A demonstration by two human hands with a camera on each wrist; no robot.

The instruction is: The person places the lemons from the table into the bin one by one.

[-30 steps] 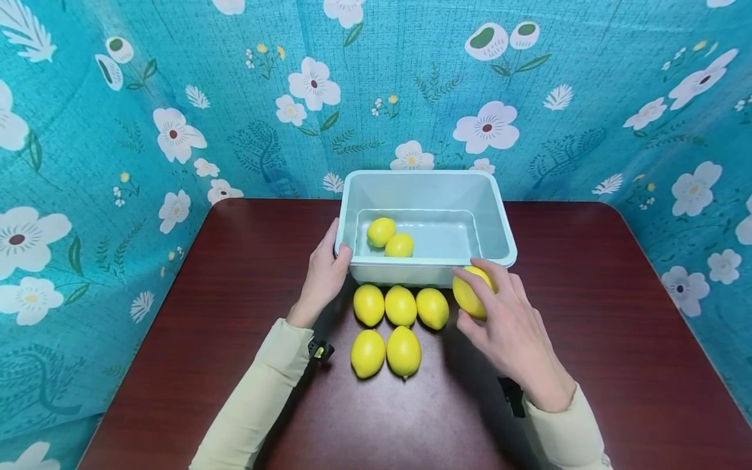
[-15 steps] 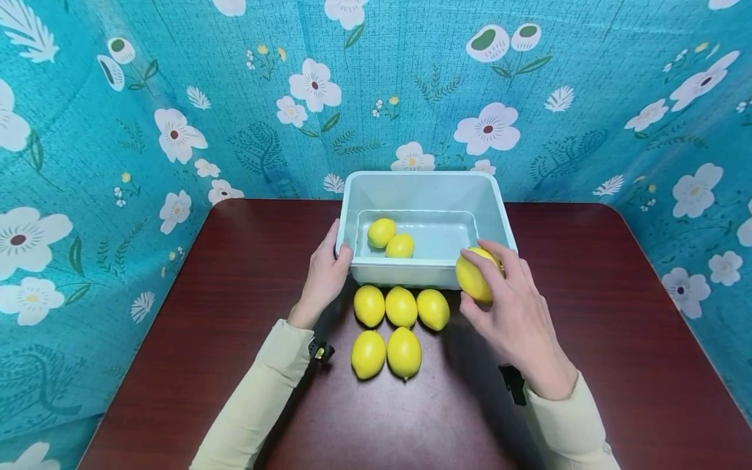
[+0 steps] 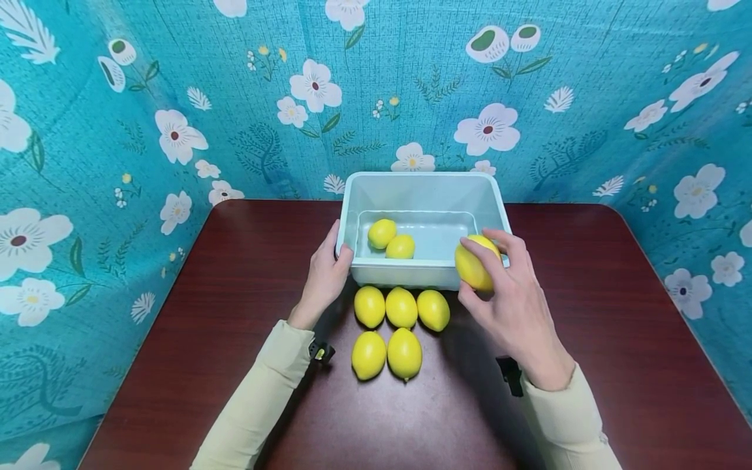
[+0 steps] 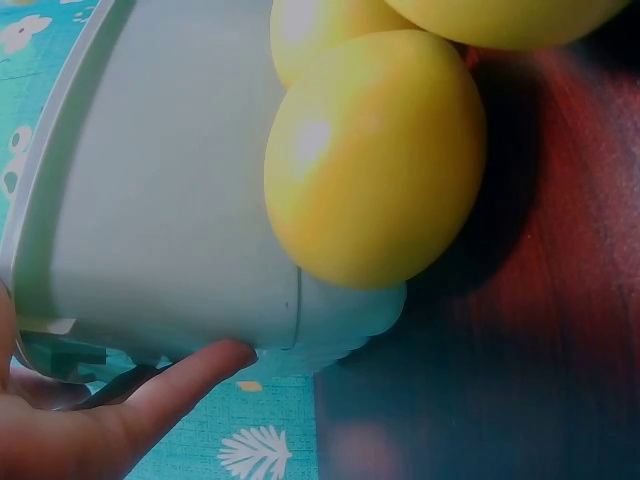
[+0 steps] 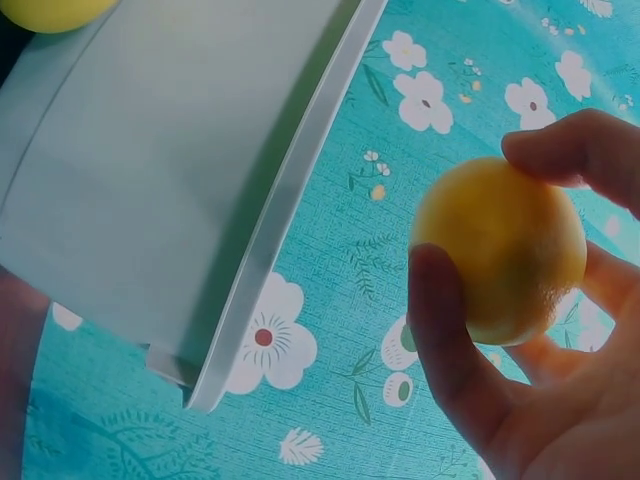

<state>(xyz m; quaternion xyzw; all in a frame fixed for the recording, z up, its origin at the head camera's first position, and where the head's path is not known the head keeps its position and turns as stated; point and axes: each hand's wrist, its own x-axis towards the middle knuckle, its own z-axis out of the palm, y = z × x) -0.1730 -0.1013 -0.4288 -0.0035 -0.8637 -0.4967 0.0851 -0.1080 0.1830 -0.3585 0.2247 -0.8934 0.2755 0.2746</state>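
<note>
By the near right rim of a pale-blue rectangular plastic bin (image 3: 405, 273), the right hand (image 3: 517, 313) pinches a smooth, oval yellow lemon (image 3: 472, 266); the left hand (image 3: 323, 274) grips the bin's left end. Five lemons (image 3: 401, 307) rest on the reddish wood-grain tabletop (image 3: 258, 261).

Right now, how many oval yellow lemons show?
8: two lemons inside the pale blue rectangular plastic bin, one in the right hand, five on the reddish-brown table; the bin's near wall may hide others.

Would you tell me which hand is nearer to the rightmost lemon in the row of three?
Right: the right hand holds another lemon to the right of the rightmost lemon; the left hand is farther left, gripping the left end of the bin.
</note>
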